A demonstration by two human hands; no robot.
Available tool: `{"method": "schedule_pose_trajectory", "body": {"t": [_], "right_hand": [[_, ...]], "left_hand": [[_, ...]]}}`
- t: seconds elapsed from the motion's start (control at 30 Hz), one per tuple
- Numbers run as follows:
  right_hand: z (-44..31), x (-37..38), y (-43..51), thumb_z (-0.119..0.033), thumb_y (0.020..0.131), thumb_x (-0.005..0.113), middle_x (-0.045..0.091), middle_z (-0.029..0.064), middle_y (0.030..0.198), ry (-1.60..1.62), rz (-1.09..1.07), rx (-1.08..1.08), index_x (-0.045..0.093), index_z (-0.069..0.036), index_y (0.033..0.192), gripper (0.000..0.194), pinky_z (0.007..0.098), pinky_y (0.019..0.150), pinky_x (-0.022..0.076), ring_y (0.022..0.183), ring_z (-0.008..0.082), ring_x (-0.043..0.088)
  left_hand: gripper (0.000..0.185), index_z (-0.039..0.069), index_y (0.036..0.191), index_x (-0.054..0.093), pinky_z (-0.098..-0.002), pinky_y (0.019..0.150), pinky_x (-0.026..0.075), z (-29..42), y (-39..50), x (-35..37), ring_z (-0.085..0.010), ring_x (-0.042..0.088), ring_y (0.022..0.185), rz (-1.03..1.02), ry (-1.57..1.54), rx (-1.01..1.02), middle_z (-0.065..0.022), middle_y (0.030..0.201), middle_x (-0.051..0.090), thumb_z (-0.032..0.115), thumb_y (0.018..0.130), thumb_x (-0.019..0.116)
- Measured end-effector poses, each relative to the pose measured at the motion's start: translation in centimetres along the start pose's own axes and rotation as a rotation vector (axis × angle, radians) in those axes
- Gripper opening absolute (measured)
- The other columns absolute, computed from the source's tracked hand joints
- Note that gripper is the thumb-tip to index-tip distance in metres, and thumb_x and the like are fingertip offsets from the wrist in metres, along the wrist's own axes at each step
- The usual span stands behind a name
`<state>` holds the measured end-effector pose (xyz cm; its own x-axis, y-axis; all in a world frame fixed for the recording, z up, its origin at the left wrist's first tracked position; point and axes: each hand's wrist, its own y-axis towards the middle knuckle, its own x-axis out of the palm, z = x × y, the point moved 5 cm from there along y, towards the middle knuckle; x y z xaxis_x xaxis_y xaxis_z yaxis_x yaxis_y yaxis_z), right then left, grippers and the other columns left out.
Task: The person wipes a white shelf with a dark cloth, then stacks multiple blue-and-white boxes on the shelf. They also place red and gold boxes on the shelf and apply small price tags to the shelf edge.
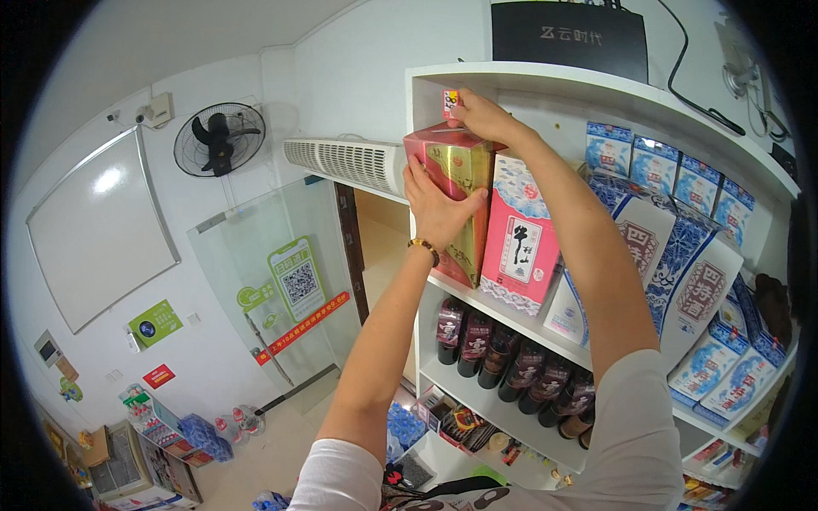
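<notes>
My left hand [438,204], with a beaded bracelet at the wrist, grips the front of a red and gold gift box [478,185] at the left end of the upper shelf. Above that box, my right hand [476,115] pinches a small red and yellow packet or tag [450,104] between thumb and fingers, against the back of the shelf. To the right of the gold box stands a pink box with a blue and white top [517,243]. My right forearm passes in front of the boxes beside it and hides parts of them.
Blue and white boxes [693,281] fill the right of the white shelf unit [575,78]. Dark bottles [476,335] stand one level below. A black box [569,38] and a cable [680,70] lie on top. To the left are a wall fan [219,139] and a glass door [236,255].
</notes>
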<state>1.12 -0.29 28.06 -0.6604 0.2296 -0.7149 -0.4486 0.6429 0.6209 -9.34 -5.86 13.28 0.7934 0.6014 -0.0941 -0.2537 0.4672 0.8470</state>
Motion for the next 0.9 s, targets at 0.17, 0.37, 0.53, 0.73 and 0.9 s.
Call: {"method": "schedule_pose_trajectory", "body": {"t": [0.17, 0.37, 0.53, 0.73, 0.9], "right_hand": [[-1.6, -0.1, -0.5, -0.018, 0.091, 0.049, 0.066, 0.0125, 0.093, 0.054, -0.034, -0.033, 0.049, 0.003, 0.108, 0.027, 0.031, 0.074, 0.0474, 0.085, 0.0176, 0.061], [-2.2, 0.0, -0.6, -0.017, 0.092, 0.051, 0.065, 0.0106, 0.091, 0.059, 0.064, -0.108, 0.051, 0.003, 0.105, 0.024, 0.0301, 0.078, 0.0461, 0.087, 0.0169, 0.06], [-3.0, -0.4, -0.8, -0.019, 0.093, 0.052, 0.065, 0.0086, 0.094, 0.148, 0.154, -0.152, 0.053, 0.002, 0.107, 0.025, 0.0308, 0.079, 0.0462, 0.089, 0.0155, 0.059], [-6.3, -1.4, -5.4, -0.02, 0.096, 0.05, 0.063, 0.0087, 0.106, 0.734, 0.131, -0.055, 0.054, -0.003, 0.111, 0.023, 0.0345, 0.092, 0.0441, 0.101, 0.0165, 0.057], [-7.1, 1.2, -12.7, -0.019, 0.096, 0.052, 0.06, 0.0099, 0.105, 1.386, 0.105, 0.089, 0.054, -0.004, 0.108, 0.02, 0.0427, 0.097, 0.0438, 0.105, 0.0273, 0.055]], "left_hand": [[0.127, -0.007, 0.144, 0.005, -0.0475, 0.112, 0.018, 0.1, 0.2, 0.2, -0.0437, 0.017, 0.135, -0.015, -0.004, -0.011, -0.0324, 0.143, 0.017, 0.047, 0.059, 0.082], [0.126, -0.007, 0.143, 0.006, -0.0478, 0.112, 0.019, 0.2, 0.3, 0.2, -0.0441, 0.018, 0.135, -0.036, 0.001, -0.031, -0.0332, 0.142, 0.017, 0.047, 0.058, 0.082], [0.126, -0.008, 0.143, 0.006, -0.0487, 0.111, 0.019, 0.3, 0.5, 0.4, -0.0459, 0.019, 0.134, -0.039, 0.042, -0.013, -0.0351, 0.141, 0.018, 0.048, 0.059, 0.081], [0.128, -0.01, 0.143, 0.005, -0.0512, 0.111, 0.017, 0.0, 0.5, 1.3, -0.0508, 0.014, 0.134, -0.041, 0.093, -0.045, -0.0404, 0.141, 0.015, 0.054, 0.059, 0.079], [0.123, -0.004, 0.145, 0.007, -0.0536, 0.11, 0.019, -1.5, 1.4, 3.1, -0.0521, 0.013, 0.134, -0.084, 0.213, -0.08, -0.0401, 0.142, 0.012, 0.052, 0.062, 0.078]]}}
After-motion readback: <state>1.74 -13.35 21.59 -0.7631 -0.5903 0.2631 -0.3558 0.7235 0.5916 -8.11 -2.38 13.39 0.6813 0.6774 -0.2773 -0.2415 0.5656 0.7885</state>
